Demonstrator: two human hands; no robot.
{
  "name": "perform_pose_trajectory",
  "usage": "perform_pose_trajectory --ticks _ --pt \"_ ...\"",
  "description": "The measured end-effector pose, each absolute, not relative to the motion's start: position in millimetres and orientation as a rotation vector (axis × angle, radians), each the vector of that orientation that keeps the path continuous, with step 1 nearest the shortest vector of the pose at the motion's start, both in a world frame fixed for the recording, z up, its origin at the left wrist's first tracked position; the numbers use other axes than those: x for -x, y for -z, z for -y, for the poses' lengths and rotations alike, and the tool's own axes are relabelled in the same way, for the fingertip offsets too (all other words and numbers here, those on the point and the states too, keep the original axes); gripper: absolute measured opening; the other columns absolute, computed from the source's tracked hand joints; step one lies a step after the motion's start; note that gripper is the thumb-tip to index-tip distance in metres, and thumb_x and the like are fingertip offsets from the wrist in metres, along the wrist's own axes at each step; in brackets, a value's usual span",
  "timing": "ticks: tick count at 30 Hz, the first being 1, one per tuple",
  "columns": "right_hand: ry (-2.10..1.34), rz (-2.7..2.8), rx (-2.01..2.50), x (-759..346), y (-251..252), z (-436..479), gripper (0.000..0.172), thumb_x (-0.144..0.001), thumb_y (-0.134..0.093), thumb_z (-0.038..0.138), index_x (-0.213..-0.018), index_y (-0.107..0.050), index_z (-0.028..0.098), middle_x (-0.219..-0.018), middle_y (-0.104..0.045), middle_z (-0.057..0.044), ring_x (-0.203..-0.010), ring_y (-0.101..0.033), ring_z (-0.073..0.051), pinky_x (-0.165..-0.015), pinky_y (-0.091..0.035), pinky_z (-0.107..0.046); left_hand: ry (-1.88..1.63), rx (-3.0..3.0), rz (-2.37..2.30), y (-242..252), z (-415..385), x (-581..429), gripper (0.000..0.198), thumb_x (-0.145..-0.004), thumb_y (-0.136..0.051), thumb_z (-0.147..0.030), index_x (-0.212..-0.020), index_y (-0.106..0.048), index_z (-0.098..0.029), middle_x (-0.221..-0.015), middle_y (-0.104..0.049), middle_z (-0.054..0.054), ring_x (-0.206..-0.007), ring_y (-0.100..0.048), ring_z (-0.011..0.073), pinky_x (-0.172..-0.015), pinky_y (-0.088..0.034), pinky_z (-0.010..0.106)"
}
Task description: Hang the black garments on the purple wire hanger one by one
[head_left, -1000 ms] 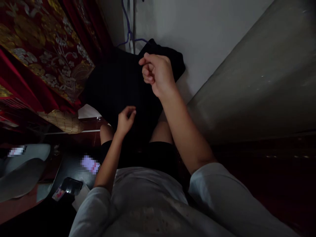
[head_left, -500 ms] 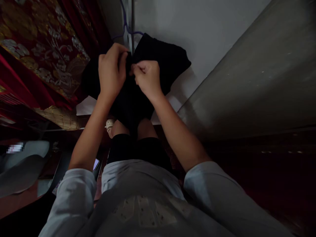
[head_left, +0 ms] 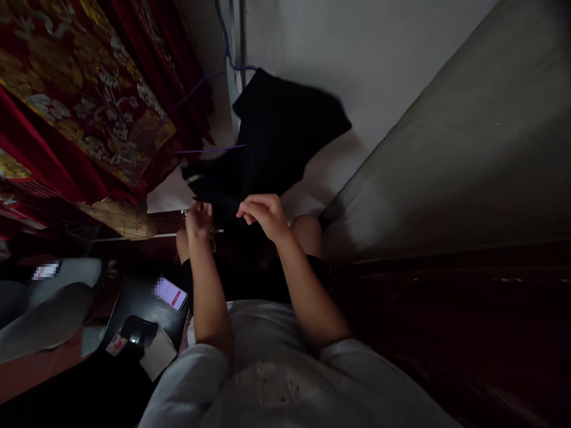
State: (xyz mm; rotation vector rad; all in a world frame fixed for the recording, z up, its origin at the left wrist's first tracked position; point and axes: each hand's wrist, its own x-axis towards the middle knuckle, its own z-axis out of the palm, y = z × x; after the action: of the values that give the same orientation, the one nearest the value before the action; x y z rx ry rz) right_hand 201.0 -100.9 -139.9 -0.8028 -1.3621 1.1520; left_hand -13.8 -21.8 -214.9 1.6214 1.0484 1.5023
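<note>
A black garment (head_left: 285, 131) hangs from a thin purple hanger (head_left: 228, 50), with its right side still over the hanger. Its left side has slipped off and sags below the bare hanger bar. At the garment's lower left edge, my left hand (head_left: 199, 220) is closed with curled fingers on the dark cloth. My right hand (head_left: 263, 215) is in front of the garment's lower part, thumb and fingers pinched together on the cloth. The dark fabric hides exactly where the fingertips grip.
Red embroidered cloth (head_left: 111, 107) hangs at the left. A grey panel (head_left: 468, 148) slants along the right. On a dark surface at lower left lie a lit phone (head_left: 172, 294), a black object (head_left: 139, 330) and a pale flat piece (head_left: 158, 355). Another person's grey-clothed leg (head_left: 49, 318) is beyond.
Both hands have come down from the garment's neck toward me. The garment's left side has come off the hanger, baring the purple bar.
</note>
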Motion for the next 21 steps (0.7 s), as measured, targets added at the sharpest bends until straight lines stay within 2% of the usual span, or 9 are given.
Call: perform_pose_trajectory --ticks 4,8,11,13,14,15,16,18,21 --pt "-1.255 1.264 0.855 -211.5 161.5 125.5 0.033 -0.084 -0.067 0.050 -0.066 -0.073 0.022 -0.053 -0.055 0.000 -0.050 -0.046 -0.013 -0.053 -0.037 -0.028 -1.483 -1.304 -1.131 243.4 55.5 -25.4 0.042 -0.107 -0.042 -0.054 -0.080 -0.049 -0.023 -0.069 -0.056 0.002 -0.071 -0.061 0.0157 -0.067 -0.050 0.031" --pt "-1.169 1.257 1.006 -223.4 182.4 124.9 0.035 -0.089 -0.064 0.050 -0.071 -0.070 0.021 -0.060 -0.055 -0.001 -0.060 -0.051 -0.015 -0.061 -0.043 -0.030 -1.558 -1.170 -1.103 221.9 65.5 -31.2 0.032 -0.101 -0.053 -0.053 -0.091 -0.053 -0.023 -0.089 -0.062 0.003 -0.084 -0.064 0.0159 -0.076 -0.054 0.030" --pt "-0.894 1.381 1.067 -225.1 191.0 120.7 0.028 -0.084 -0.073 0.048 -0.092 -0.071 0.022 -0.095 -0.069 -0.007 -0.096 -0.064 -0.023 -0.088 -0.052 -0.037 -1.592 -1.148 -0.968 190.5 76.7 -38.8 0.024 -0.098 -0.062 -0.048 -0.100 -0.059 -0.025 -0.097 -0.064 0.002 -0.088 -0.065 0.0161 -0.078 -0.054 0.027" --pt "-0.808 1.473 1.014 -220.8 193.5 120.4 0.052 -0.074 -0.084 0.046 -0.117 -0.066 0.024 -0.128 -0.065 -0.011 -0.124 -0.059 -0.029 -0.109 -0.047 -0.043 -1.594 -1.192 -0.888 171.1 88.4 -51.2 0.018 -0.098 -0.066 -0.043 -0.102 -0.064 -0.025 -0.100 -0.066 0.003 -0.089 -0.067 0.0161 -0.079 -0.054 0.027" --pt "-0.836 1.496 0.973 -217.2 194.4 120.6 0.063 -0.072 -0.086 0.046 -0.127 -0.061 0.025 -0.137 -0.062 -0.011 -0.131 -0.056 -0.030 -0.115 -0.044 -0.044 -1.596 -1.249 -0.873 162.9 94.4 -58.5 0.016 -0.098 -0.067 -0.041 -0.102 -0.067 -0.025 -0.101 -0.068 0.003 -0.091 -0.067 0.0165 -0.081 -0.055 0.027" --pt "-0.897 1.493 0.936 -213.1 195.3 120.8 0.067 -0.074 -0.084 0.045 -0.132 -0.057 0.026 -0.140 -0.060 -0.011 -0.132 -0.057 -0.029 -0.116 -0.044 -0.043 -1.591 -1.330 -0.872 155.8 99.9 -65.6 0.015 -0.098 -0.068 -0.039 -0.101 -0.069 -0.024 -0.102 -0.069 0.004 -0.094 -0.068 0.0172 -0.085 -0.055 0.028" --pt "-0.960 1.468 0.910 -208.9 196.3 120.8 0.062 -0.079 -0.080 0.045 -0.133 -0.056 0.026 -0.137 -0.063 -0.011 -0.127 -0.060 -0.028 -0.114 -0.046 -0.043 -1.581 -1.430 -0.880 149.9 104.3 -71.9 0.015 -0.099 -0.068 -0.039 -0.099 -0.071 -0.024 -0.102 -0.070 0.004 -0.097 -0.069 0.0182 -0.090 -0.055 0.030" --pt "-1.020 1.382 0.910 -202.4 197.9 120.0 0.041 -0.087 -0.068 0.042 -0.123 -0.060 0.025 -0.121 -0.069 -0.010 -0.113 -0.066 -0.026 -0.105 -0.051 -0.041 -1.554 -1.627 -0.904 142.7 108.7 -80.2 0.018 -0.100 -0.068 -0.039 -0.098 -0.074 -0.023 -0.104 -0.072 0.006 -0.105 -0.069 0.0207 -0.100 -0.053 0.034" --pt "-0.994 1.325 0.999 -203.7 193.2 118.8 0.020 -0.089 -0.058 0.038 -0.100 -0.065 0.023 -0.094 -0.069 -0.006 -0.092 -0.064 -0.025 -0.089 -0.052 -0.038 -1.489 -1.766 -0.902 146.1 104.3 -80.7 0.026 -0.105 -0.059 -0.045 -0.114 -0.073 -0.025 -0.119 -0.071 0.008 -0.121 -0.065 0.0234 -0.110 -0.049 0.038"
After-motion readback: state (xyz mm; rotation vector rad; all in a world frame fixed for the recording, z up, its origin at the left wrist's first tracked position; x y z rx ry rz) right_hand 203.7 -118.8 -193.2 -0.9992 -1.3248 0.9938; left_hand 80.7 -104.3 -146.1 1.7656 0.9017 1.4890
